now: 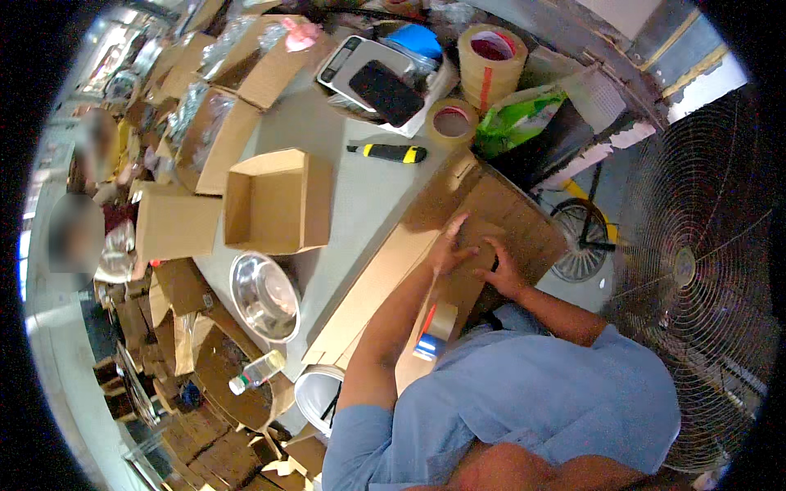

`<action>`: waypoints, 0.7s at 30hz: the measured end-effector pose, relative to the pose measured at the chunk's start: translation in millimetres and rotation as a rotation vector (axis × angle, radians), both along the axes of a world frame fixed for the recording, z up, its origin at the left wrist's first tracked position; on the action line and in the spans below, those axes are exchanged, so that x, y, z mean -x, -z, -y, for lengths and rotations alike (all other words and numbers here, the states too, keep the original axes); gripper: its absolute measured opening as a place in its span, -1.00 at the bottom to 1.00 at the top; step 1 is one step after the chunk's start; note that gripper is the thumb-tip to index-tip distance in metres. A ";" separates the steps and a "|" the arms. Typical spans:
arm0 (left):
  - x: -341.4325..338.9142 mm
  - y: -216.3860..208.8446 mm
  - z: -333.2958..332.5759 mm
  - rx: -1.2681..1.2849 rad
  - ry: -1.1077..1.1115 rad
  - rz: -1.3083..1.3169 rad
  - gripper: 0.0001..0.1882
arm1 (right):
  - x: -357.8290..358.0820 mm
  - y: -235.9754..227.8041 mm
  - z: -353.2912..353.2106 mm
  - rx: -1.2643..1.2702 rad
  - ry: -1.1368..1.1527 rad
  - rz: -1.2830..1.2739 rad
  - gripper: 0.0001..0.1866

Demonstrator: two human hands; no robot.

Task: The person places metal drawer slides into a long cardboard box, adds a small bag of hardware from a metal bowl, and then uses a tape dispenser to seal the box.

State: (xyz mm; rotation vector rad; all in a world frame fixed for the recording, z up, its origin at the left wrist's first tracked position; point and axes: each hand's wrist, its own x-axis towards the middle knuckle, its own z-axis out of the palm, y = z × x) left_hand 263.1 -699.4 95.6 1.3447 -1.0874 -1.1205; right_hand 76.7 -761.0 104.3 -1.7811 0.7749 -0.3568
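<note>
A large flat cardboard carton lies across the near side of the grey table, with its far part darker in shadow. My left hand rests on this cardboard, fingers stretched out and thumb apart. Close by on the right, my right hand touches the same sheet with its fingers spread and slightly bent. Neither hand appears to grip anything. Between my left forearm and my body is a tape dispenser with a blue and red part.
An open cardboard box, a steel bowl and a yellow-black utility knife are on the table. Behind them stand a scale, a phone and tape rolls. A large fan is at right.
</note>
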 end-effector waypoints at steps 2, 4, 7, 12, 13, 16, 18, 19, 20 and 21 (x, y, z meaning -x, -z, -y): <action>-2.6 -33.0 12.6 -0.181 0.082 0.020 -0.25 | -0.4 -17.8 5.8 -0.116 -0.052 -0.050 -0.20; -6.3 -46.7 16.2 -0.341 0.121 0.076 -0.30 | -1.6 -13.4 9.6 -0.120 -0.053 -0.024 -0.20; -4.9 -35.8 11.1 -0.212 0.086 0.143 -0.37 | -2.8 -3.3 2.3 -0.107 0.015 0.007 -0.22; -5.7 -29.8 5.5 -0.081 -0.050 0.910 -0.46 | -1.9 -12.7 2.1 0.182 0.052 -0.401 -0.31; -8.3 -24.1 7.0 -0.084 -0.057 0.909 -0.46 | -3.0 -8.7 3.5 0.172 0.047 -0.434 -0.36; -12.3 -9.4 12.4 -0.363 0.147 0.496 -0.48 | -17.1 -27.1 20.1 -0.194 0.072 -0.374 -0.45; -8.2 -10.5 8.7 -0.206 0.021 0.654 -0.47 | -20.6 -31.4 28.3 -0.551 0.107 -0.268 -0.50; -7.2 -10.2 8.0 -0.206 0.019 0.658 -0.47 | -19.0 -25.3 30.2 -0.684 0.157 -0.213 -0.54; -5.9 -8.9 7.6 -0.199 -0.017 0.625 -0.49 | -17.8 -21.3 31.1 -0.817 0.208 -0.157 -0.59; -4.4 -5.7 5.4 -0.195 -0.054 0.590 -0.52 | -18.9 -29.1 26.9 -0.818 0.202 -0.158 -0.59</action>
